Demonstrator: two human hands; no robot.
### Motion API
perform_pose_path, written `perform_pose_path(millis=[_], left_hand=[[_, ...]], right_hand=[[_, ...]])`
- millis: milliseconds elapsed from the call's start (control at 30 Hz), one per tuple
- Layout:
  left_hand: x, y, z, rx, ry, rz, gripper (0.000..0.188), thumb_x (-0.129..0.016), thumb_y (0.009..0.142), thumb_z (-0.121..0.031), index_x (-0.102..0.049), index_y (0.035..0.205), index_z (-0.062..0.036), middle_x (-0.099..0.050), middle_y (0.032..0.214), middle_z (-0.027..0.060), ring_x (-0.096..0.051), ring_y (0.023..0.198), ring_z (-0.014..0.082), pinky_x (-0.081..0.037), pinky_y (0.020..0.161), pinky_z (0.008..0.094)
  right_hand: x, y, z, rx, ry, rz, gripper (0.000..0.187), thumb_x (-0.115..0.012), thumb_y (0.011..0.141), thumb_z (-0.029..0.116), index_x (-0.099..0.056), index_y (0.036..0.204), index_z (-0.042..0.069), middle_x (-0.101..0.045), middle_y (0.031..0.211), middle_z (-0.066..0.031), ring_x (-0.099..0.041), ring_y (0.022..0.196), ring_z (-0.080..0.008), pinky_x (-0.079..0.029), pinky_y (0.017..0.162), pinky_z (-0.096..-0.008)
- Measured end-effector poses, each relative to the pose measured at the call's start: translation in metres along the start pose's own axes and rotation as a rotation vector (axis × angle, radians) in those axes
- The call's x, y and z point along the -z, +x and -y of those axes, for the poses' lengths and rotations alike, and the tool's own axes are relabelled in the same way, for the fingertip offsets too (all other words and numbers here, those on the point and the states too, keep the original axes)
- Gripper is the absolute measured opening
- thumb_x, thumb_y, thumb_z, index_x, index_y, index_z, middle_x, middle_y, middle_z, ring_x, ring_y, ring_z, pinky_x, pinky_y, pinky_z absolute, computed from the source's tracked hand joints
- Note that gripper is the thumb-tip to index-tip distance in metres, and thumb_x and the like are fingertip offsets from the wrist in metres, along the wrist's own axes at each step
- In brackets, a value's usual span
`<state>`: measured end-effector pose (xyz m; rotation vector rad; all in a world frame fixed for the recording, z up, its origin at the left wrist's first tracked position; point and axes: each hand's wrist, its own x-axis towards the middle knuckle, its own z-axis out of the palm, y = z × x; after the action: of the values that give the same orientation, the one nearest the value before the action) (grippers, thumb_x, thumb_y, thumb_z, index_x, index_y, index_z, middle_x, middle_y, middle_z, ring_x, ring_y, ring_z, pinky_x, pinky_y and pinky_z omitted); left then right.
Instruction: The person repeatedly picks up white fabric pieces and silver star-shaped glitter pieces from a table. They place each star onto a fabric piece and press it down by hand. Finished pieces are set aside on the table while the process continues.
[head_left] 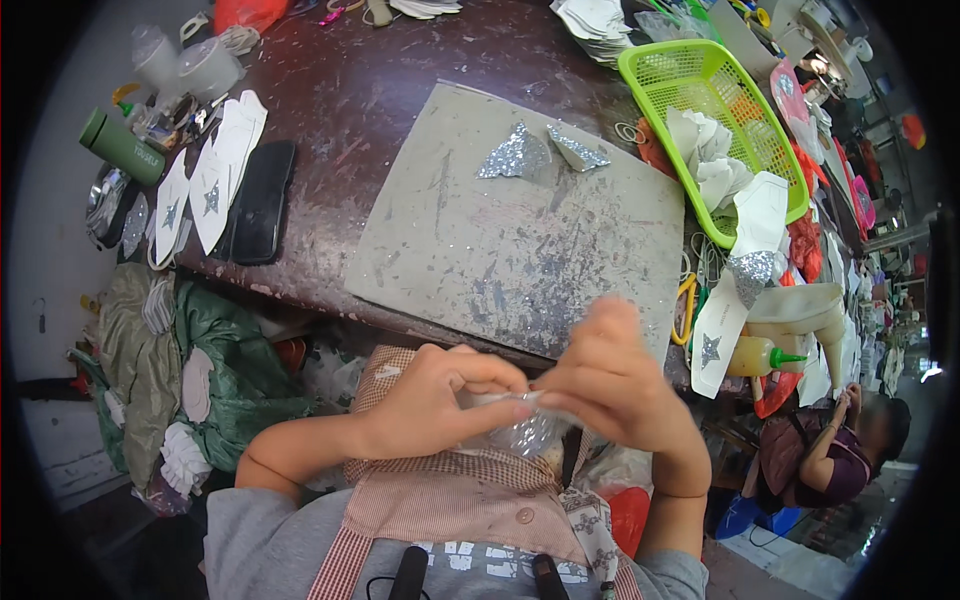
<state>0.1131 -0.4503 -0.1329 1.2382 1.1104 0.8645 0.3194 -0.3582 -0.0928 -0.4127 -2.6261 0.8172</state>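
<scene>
Close to my apron, below the table's front edge, a silver glitter piece with a whitish edge [530, 432] is held between my two hands. My left hand [445, 395] is closed, its thumb and fingers pinching the piece's upper edge. Beside it my right hand [615, 385] pinches the same edge from the other side, slightly smeared by motion; its fingertips partly hide the grip. On the grey board [430, 230] in front of me lie a flat silver glitter piece [515, 153] and a smaller folded glitter piece [580, 150].
Right of the board are a green basket [640, 85], yellow-handled scissors [685, 310], a glue bottle [750, 357] and a white cutout with a star [712, 345]. At left lie a black phone [265, 200], white star cutouts [210, 200] and a green tumbler [120, 148]. Another person [830, 450] sits at far right.
</scene>
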Motion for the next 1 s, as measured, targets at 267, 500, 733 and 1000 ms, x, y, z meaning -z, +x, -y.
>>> perform_pose_path(millis=[267, 500, 733, 1000], left_hand=[[-0.036, 0.010, 0.041, -0.154, -0.738, -0.379, 0.010, -0.063, 0.090, -0.005, -0.056, 0.096, -0.0001, -0.064, 0.086, 0.0035, -0.053, 0.078, 0.0026, -0.041, 0.066, 0.0159], [-0.028, -0.012, 0.049, 0.085, -0.533, -0.162, 0.025, -0.065, 0.087, 0.000, -0.050, 0.106, 0.0012, -0.062, 0.095, 0.0063, -0.057, 0.086, 0.0063, -0.046, 0.071, 0.0183], [-0.019, -0.019, 0.024, 0.149, -0.496, -0.131, 0.057, -0.066, 0.083, 0.005, -0.038, 0.133, 0.0058, -0.067, 0.102, 0.0130, -0.063, 0.092, 0.0119, -0.050, 0.078, 0.0230], [-0.020, -0.019, 0.022, 0.159, -0.446, -0.136, 0.056, -0.068, 0.082, 0.002, -0.041, 0.131, 0.0037, -0.066, 0.101, 0.0100, -0.062, 0.092, 0.0111, -0.050, 0.078, 0.0236]], right_hand=[[-0.040, -0.055, 0.004, -0.499, 0.338, -0.755, 0.031, -0.064, 0.078, 0.020, -0.065, 0.096, -0.006, -0.065, 0.101, -0.0142, -0.061, 0.099, -0.0249, -0.047, 0.090, -0.0348], [-0.091, -0.047, 0.015, -0.752, 1.016, -0.627, 0.028, -0.076, 0.078, 0.006, -0.062, 0.100, -0.004, -0.063, 0.099, -0.0054, -0.057, 0.086, -0.0098, -0.046, 0.076, -0.0245], [-0.084, -0.051, 0.018, -0.548, 0.757, -0.516, 0.019, -0.075, 0.076, 0.002, -0.064, 0.091, -0.003, -0.061, 0.090, -0.0052, -0.054, 0.081, -0.0101, -0.042, 0.072, -0.0230], [-0.083, -0.046, 0.027, -0.674, 1.007, -0.554, 0.020, -0.073, 0.077, -0.003, -0.064, 0.094, -0.006, -0.063, 0.095, -0.0082, -0.057, 0.087, -0.0118, -0.044, 0.076, -0.0248]])
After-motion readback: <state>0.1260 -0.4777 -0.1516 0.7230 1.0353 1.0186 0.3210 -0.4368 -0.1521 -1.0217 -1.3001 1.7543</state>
